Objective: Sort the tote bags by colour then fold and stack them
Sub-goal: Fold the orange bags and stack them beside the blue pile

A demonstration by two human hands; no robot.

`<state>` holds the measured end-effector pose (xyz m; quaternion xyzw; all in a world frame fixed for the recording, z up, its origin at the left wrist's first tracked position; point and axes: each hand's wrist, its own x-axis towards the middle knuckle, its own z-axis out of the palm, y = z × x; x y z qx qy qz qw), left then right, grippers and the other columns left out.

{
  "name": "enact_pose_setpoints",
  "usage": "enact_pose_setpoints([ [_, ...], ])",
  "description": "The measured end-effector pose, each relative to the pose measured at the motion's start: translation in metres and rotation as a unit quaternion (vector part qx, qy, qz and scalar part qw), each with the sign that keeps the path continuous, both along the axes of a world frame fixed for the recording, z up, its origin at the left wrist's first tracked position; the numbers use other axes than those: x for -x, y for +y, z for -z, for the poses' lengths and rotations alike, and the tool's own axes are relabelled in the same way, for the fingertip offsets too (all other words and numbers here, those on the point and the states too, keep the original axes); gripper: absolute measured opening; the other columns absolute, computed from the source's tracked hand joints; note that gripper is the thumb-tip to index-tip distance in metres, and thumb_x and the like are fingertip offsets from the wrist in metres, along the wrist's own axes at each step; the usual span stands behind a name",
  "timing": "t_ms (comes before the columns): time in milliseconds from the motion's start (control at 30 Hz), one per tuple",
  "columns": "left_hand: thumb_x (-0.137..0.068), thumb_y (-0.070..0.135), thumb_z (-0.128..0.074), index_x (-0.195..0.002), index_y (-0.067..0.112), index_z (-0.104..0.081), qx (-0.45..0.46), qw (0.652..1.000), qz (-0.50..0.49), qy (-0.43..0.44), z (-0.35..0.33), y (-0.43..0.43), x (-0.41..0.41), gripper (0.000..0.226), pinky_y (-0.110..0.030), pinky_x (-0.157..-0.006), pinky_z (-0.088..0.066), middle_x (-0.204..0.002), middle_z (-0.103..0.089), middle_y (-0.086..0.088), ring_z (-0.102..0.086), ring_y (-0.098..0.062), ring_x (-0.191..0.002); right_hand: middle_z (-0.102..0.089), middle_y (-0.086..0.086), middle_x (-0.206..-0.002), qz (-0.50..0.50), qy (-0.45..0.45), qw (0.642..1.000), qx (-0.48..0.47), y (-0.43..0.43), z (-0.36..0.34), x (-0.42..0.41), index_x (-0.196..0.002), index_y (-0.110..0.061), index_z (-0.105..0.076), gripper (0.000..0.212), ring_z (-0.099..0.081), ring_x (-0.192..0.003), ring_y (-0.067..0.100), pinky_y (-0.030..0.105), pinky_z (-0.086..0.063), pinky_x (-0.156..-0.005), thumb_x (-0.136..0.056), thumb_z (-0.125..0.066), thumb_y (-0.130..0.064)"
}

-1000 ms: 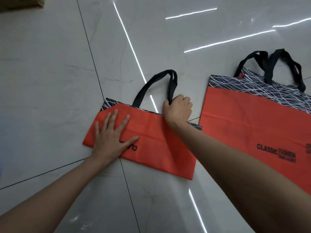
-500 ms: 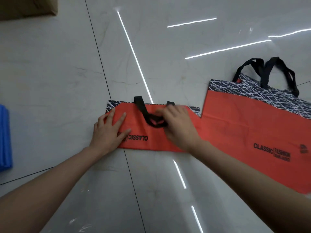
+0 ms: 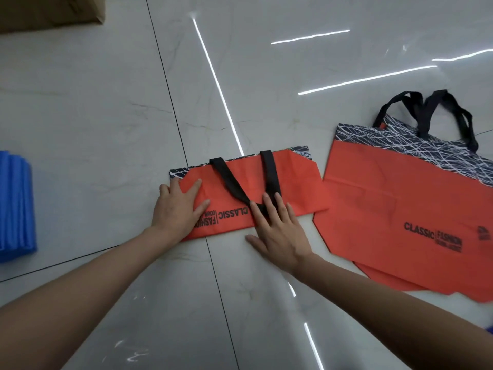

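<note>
Covering everything: pale tiled floor [image 3: 106, 116]. Unfolded orange tote bag [image 3: 386, 198] lies flat at right. Folded orange tote bag [image 3: 293, 182] lies centre, just beside it. Blue stack [image 3: 14, 204] sits at the left edge. Left hand [image 3: 177, 206] lies flat on the folded bag's left end, fingers spread. Right hand [image 3: 277, 231], fingers spread, presses the black handles [image 3: 229, 180] onto the fold, thumb on the floor.
</note>
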<state>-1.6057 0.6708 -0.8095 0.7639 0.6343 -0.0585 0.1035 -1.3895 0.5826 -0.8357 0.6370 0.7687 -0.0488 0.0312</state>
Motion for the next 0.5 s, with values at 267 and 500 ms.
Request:
enact_pose_setpoints([
  [267,-0.098,0.031,-0.038,-0.107,0.008,-0.055,-0.025,0.996,0.058,0.059,-0.02,0.013,0.006,0.03,-0.038,-0.068,-0.043,-0.099,-0.055,-0.019,-0.06,-0.039,-0.086,-0.063,0.013,-0.116,-0.016,-0.012,0.994,-0.105,-0.007,0.005,0.009,-0.116,0.003,-0.063,0.06,-0.055,-0.106,0.032,0.038,-0.035,-0.091,-0.092,-0.041,-0.047],
  [500,-0.095,0.037,-0.038,-0.1,0.015,-0.064,-0.019,0.991,0.047,0.124,-0.024,0.009,0.006,0.034,-0.032,-0.07,-0.036,-0.102,-0.063,-0.01,-0.059,-0.031,-0.097,-0.06,0.017,-0.122,0.02,0.004,0.999,-0.03,-0.003,0.003,0.0,-0.128,0.004,-0.054,0.087,-0.054,-0.115,0.035,0.043,-0.044,-0.097,-0.088,-0.027,-0.067],
])
